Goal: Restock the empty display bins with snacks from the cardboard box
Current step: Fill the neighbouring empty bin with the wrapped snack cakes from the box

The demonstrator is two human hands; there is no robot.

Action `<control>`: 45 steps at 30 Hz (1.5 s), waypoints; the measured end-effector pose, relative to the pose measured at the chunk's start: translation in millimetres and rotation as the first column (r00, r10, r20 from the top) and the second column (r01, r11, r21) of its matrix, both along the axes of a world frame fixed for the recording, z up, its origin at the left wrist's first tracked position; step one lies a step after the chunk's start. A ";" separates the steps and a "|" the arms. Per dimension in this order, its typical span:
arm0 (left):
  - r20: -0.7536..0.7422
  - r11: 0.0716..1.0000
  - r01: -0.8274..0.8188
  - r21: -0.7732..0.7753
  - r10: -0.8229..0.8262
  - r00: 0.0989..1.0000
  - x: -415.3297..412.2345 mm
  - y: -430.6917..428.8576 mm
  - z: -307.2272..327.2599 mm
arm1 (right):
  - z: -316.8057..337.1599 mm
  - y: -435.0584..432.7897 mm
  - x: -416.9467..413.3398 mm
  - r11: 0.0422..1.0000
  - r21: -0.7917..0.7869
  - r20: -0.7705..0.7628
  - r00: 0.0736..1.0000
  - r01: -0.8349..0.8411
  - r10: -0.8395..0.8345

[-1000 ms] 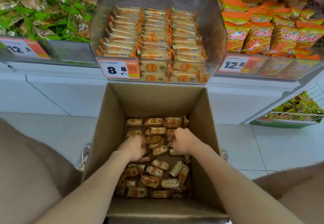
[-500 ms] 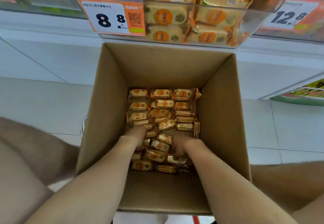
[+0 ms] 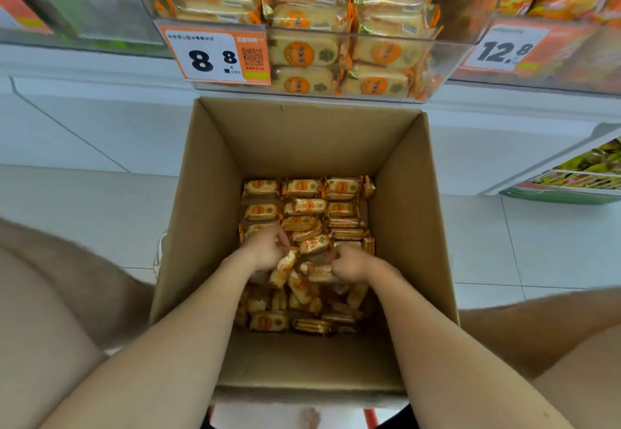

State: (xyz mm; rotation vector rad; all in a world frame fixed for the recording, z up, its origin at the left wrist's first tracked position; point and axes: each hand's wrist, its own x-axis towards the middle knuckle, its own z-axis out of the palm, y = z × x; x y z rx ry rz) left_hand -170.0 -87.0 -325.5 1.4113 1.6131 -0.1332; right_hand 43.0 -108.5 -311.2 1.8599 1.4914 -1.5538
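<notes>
An open cardboard box (image 3: 208, 200) stands on the floor between my knees, its bottom covered with several small orange-and-cream snack packets (image 3: 302, 206). Both hands are deep inside it. My left hand (image 3: 267, 248) has its fingers curled round packets in the middle of the pile. My right hand (image 3: 347, 264) grips packets just to the right of it, knuckles up. Directly above the box's far wall hangs the clear display bin (image 3: 450, 55), partly filled with the same packets and marked with an 8.8 price tag (image 3: 215, 57).
A clear bin with green packets (image 3: 84, 8) sits upper left and a bin of orange bags with a 12.8 tag (image 3: 504, 48) upper right. A low wire basket of green packs (image 3: 578, 173) juts out at right. White tiled floor surrounds the box.
My view has tipped down and closer to the box. Both hands moved toward the near part of the pile, then closed in on packets at its middle.
</notes>
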 end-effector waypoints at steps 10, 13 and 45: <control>0.425 0.861 -0.486 -0.151 0.500 0.754 3.2 6.3 84.1 | 97.5 12.2 5.3 0.844 0.356 -0.284 0.907 0.401 -0.311; 0.465 0.867 -0.499 -0.009 0.445 0.765 2.3 13.5 121.8 | 136.1 22.7 12.5 0.839 0.383 -0.279 0.914 0.386 -0.293; -0.273 0.396 0.463 0.793 -0.448 0.851 58.7 147.9 343.4 | 340.0 120.5 78.0 0.208 0.950 0.262 0.957 -0.233 -0.127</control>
